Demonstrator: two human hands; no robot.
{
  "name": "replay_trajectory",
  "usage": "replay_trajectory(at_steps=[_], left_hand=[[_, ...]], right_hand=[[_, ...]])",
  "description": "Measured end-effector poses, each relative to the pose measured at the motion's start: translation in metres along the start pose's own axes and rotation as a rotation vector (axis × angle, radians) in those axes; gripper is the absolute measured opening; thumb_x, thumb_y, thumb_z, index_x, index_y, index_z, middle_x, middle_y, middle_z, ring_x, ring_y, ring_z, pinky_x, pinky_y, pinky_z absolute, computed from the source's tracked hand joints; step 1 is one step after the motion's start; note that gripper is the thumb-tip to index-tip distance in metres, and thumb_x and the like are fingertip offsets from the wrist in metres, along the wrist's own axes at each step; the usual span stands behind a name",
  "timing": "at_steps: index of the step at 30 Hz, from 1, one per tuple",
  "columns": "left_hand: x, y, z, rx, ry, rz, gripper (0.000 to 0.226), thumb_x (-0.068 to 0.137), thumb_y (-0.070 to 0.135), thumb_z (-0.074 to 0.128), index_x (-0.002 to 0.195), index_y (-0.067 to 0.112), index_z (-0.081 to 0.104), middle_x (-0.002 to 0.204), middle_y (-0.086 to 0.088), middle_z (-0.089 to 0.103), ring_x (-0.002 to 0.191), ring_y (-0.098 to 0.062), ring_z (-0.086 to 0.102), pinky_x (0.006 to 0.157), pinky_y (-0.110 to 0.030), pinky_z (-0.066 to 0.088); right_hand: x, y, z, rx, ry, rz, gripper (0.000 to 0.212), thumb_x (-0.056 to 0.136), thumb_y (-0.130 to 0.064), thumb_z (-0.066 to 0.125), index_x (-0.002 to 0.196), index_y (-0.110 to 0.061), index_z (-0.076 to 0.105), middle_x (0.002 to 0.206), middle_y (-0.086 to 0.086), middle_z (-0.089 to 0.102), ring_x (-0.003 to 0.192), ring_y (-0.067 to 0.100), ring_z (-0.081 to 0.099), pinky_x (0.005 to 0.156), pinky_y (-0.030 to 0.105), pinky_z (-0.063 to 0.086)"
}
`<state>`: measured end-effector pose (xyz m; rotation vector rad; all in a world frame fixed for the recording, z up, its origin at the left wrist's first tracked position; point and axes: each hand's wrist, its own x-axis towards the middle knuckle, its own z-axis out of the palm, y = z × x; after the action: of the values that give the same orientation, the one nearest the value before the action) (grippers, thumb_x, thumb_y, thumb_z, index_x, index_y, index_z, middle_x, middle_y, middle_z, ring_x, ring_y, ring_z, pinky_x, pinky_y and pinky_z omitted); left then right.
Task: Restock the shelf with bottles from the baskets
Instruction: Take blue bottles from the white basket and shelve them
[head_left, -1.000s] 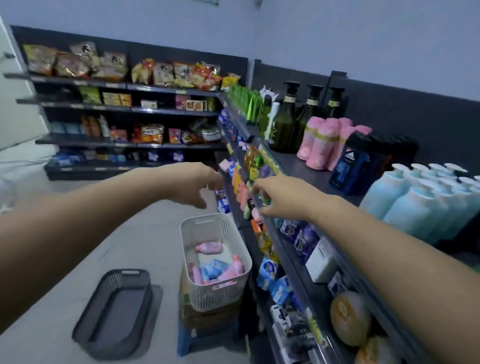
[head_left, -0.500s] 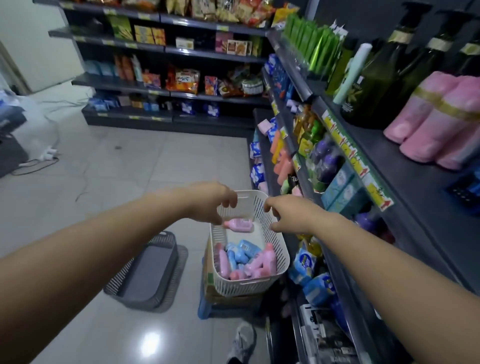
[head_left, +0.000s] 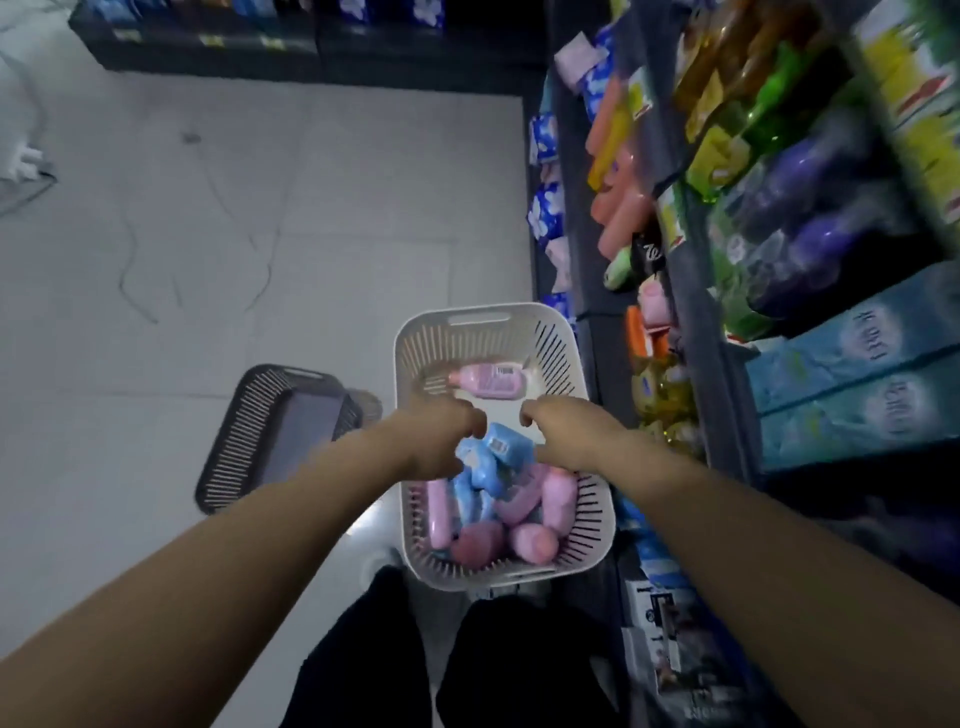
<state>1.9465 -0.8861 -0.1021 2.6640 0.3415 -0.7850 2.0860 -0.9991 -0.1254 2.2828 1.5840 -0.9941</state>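
Shelf (head_left: 576, 218) at 3 o'clock; white basket (head_left: 480, 318) at centre, dark basket (head_left: 234, 457) at its 9 o'clock. Left hand (head_left: 441, 436) and right hand (head_left: 566, 426) sit over the blue bottles (head_left: 501, 453) inside, fingers curled; cannot tell if either grips. Pink bottle (head_left: 491, 380) lies at the basket's 12 o'clock end.

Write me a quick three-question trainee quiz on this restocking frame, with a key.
1. True or false: the left hand and the right hand are both over the white basket.
2. Which bottles lie in the white basket? A) pink and blue B) green and yellow C) purple only
3. Fill in: the dark grey basket sits on the floor to the person's ____ of the white basket.
Key: 1 true; 2 A; 3 left.
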Motion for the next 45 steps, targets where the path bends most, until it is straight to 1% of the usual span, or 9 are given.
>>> replay_trajectory(at_steps=[11,17,24,28,31,33,38,41,45], left_hand=[[0.136,-0.022,0.103,0.01,-0.241,0.093,0.051,0.083,0.029,0.06,0.131,0.016,0.049,0.127,-0.007,0.054,0.116,-0.027,0.049,0.093,-0.036,0.039],[0.165,-0.022,0.152,0.077,-0.351,0.119,0.06,0.087,0.026,0.059,0.142,0.019,0.037,0.15,-0.012,0.024,0.136,-0.03,0.025,0.105,-0.043,0.03],[0.179,-0.019,0.154,0.128,-0.388,0.099,0.06,0.091,0.021,0.052,0.145,0.009,0.028,0.152,-0.011,0.023,0.142,-0.027,0.012,0.108,-0.052,0.026],[0.186,-0.018,0.153,0.159,-0.383,0.093,0.055,0.09,0.019,0.054,0.141,0.009,0.035,0.148,-0.008,0.03,0.138,-0.026,0.017,0.103,-0.05,0.034],[0.188,-0.019,0.147,0.149,-0.391,0.081,0.058,0.092,0.021,0.051,0.144,0.009,0.029,0.154,-0.009,0.019,0.144,-0.025,0.008,0.102,-0.048,0.036],[0.189,-0.022,0.136,0.136,-0.36,0.04,0.053,0.094,0.019,0.048,0.144,0.01,0.031,0.153,-0.012,0.02,0.141,-0.028,0.016,0.099,-0.045,0.039],[0.179,-0.047,0.114,-0.122,-0.187,-0.126,0.034,0.092,0.024,0.049,0.126,0.021,0.052,0.126,-0.006,0.055,0.117,-0.027,0.053,0.081,-0.031,0.042],[0.168,-0.056,0.101,-0.221,-0.18,-0.178,0.029,0.086,0.025,0.054,0.114,0.018,0.06,0.118,-0.009,0.06,0.112,-0.029,0.057,0.084,-0.032,0.045],[0.155,-0.064,0.092,-0.269,-0.13,-0.225,0.041,0.084,0.03,0.061,0.123,0.019,0.056,0.123,-0.009,0.058,0.113,-0.029,0.055,0.088,-0.033,0.044]], right_hand=[[0.116,0.036,0.11,0.05,-0.06,0.119,0.041,0.088,-0.012,0.052,0.128,-0.009,0.043,0.122,0.013,0.05,0.11,0.032,0.054,0.087,0.037,0.041],[0.161,0.039,0.161,-0.017,-0.113,0.232,0.042,0.092,-0.011,0.041,0.133,-0.009,0.037,0.13,0.015,0.044,0.122,0.031,0.041,0.1,0.042,0.039],[0.182,0.046,0.175,-0.035,-0.13,0.316,0.049,0.095,-0.011,0.042,0.139,-0.004,0.023,0.138,0.016,0.038,0.125,0.03,0.038,0.102,0.036,0.033],[0.187,0.048,0.175,-0.019,-0.16,0.305,0.051,0.091,-0.013,0.051,0.135,-0.004,0.027,0.133,0.016,0.041,0.121,0.031,0.044,0.098,0.037,0.037],[0.189,0.052,0.167,0.024,-0.088,0.301,0.047,0.089,-0.012,0.053,0.13,-0.003,0.03,0.129,0.016,0.045,0.117,0.033,0.049,0.092,0.039,0.041],[0.19,0.059,0.161,0.093,-0.055,0.279,0.052,0.083,-0.012,0.06,0.126,-0.003,0.033,0.126,0.018,0.047,0.112,0.035,0.053,0.087,0.037,0.043],[0.192,0.067,0.137,0.402,-0.006,0.339,0.058,0.074,-0.023,0.072,0.119,0.001,0.044,0.117,0.022,0.054,0.107,0.035,0.055,0.077,0.031,0.039],[0.189,0.067,0.123,0.495,0.093,0.348,0.049,0.074,-0.029,0.073,0.109,0.0,0.057,0.105,0.02,0.062,0.098,0.032,0.06,0.069,0.026,0.034],[0.187,0.064,0.114,0.527,0.299,0.321,0.041,0.076,-0.028,0.074,0.104,0.0,0.063,0.098,0.021,0.066,0.091,0.033,0.062,0.073,0.032,0.045]])
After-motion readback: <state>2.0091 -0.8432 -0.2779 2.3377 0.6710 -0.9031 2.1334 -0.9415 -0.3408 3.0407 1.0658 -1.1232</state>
